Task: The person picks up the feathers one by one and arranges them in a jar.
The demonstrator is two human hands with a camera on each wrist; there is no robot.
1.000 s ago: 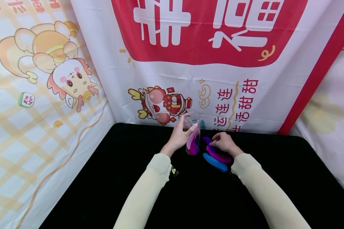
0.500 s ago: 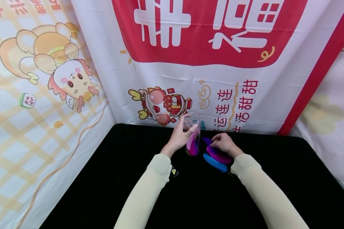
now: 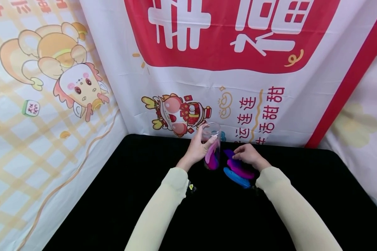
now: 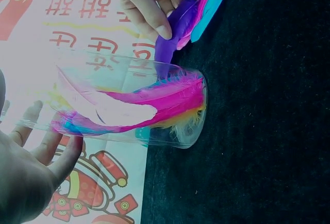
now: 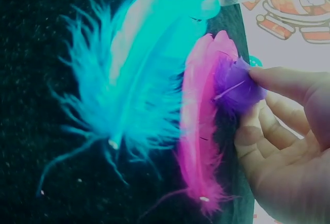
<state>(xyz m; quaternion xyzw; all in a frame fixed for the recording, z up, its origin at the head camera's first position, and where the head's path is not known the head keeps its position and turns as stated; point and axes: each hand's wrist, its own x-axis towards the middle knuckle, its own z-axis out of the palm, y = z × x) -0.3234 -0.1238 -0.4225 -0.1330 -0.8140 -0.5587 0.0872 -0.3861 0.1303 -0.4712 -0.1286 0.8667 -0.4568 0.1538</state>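
Observation:
A clear, tall cylinder (image 4: 178, 136) stands near the back of the table, with several coloured feathers (image 4: 170, 97) inside it in pink, white, blue and yellow. My left hand (image 3: 197, 148) grips the cylinder from its left side, fingers curled round the wall. Just right of the cylinder, my right hand (image 3: 249, 155) pinches a purple feather (image 5: 238, 85) between thumb and fingers. Beside that hand lie a pink feather (image 5: 202, 115) and a blue feather (image 5: 149, 69) on the black cloth, side by side. Part of the purple feather is hidden by the fingers.
A black-covered table (image 3: 207, 216) fills the lower view. Its back edge meets a white and red printed cloth wall (image 3: 182, 83) close behind the cylinder. Another printed cloth (image 3: 50, 139) hangs along the left side.
The head view has shifted very slightly. Both hands stay nearly in place, the left on the cylinder and the right on the purple feather.

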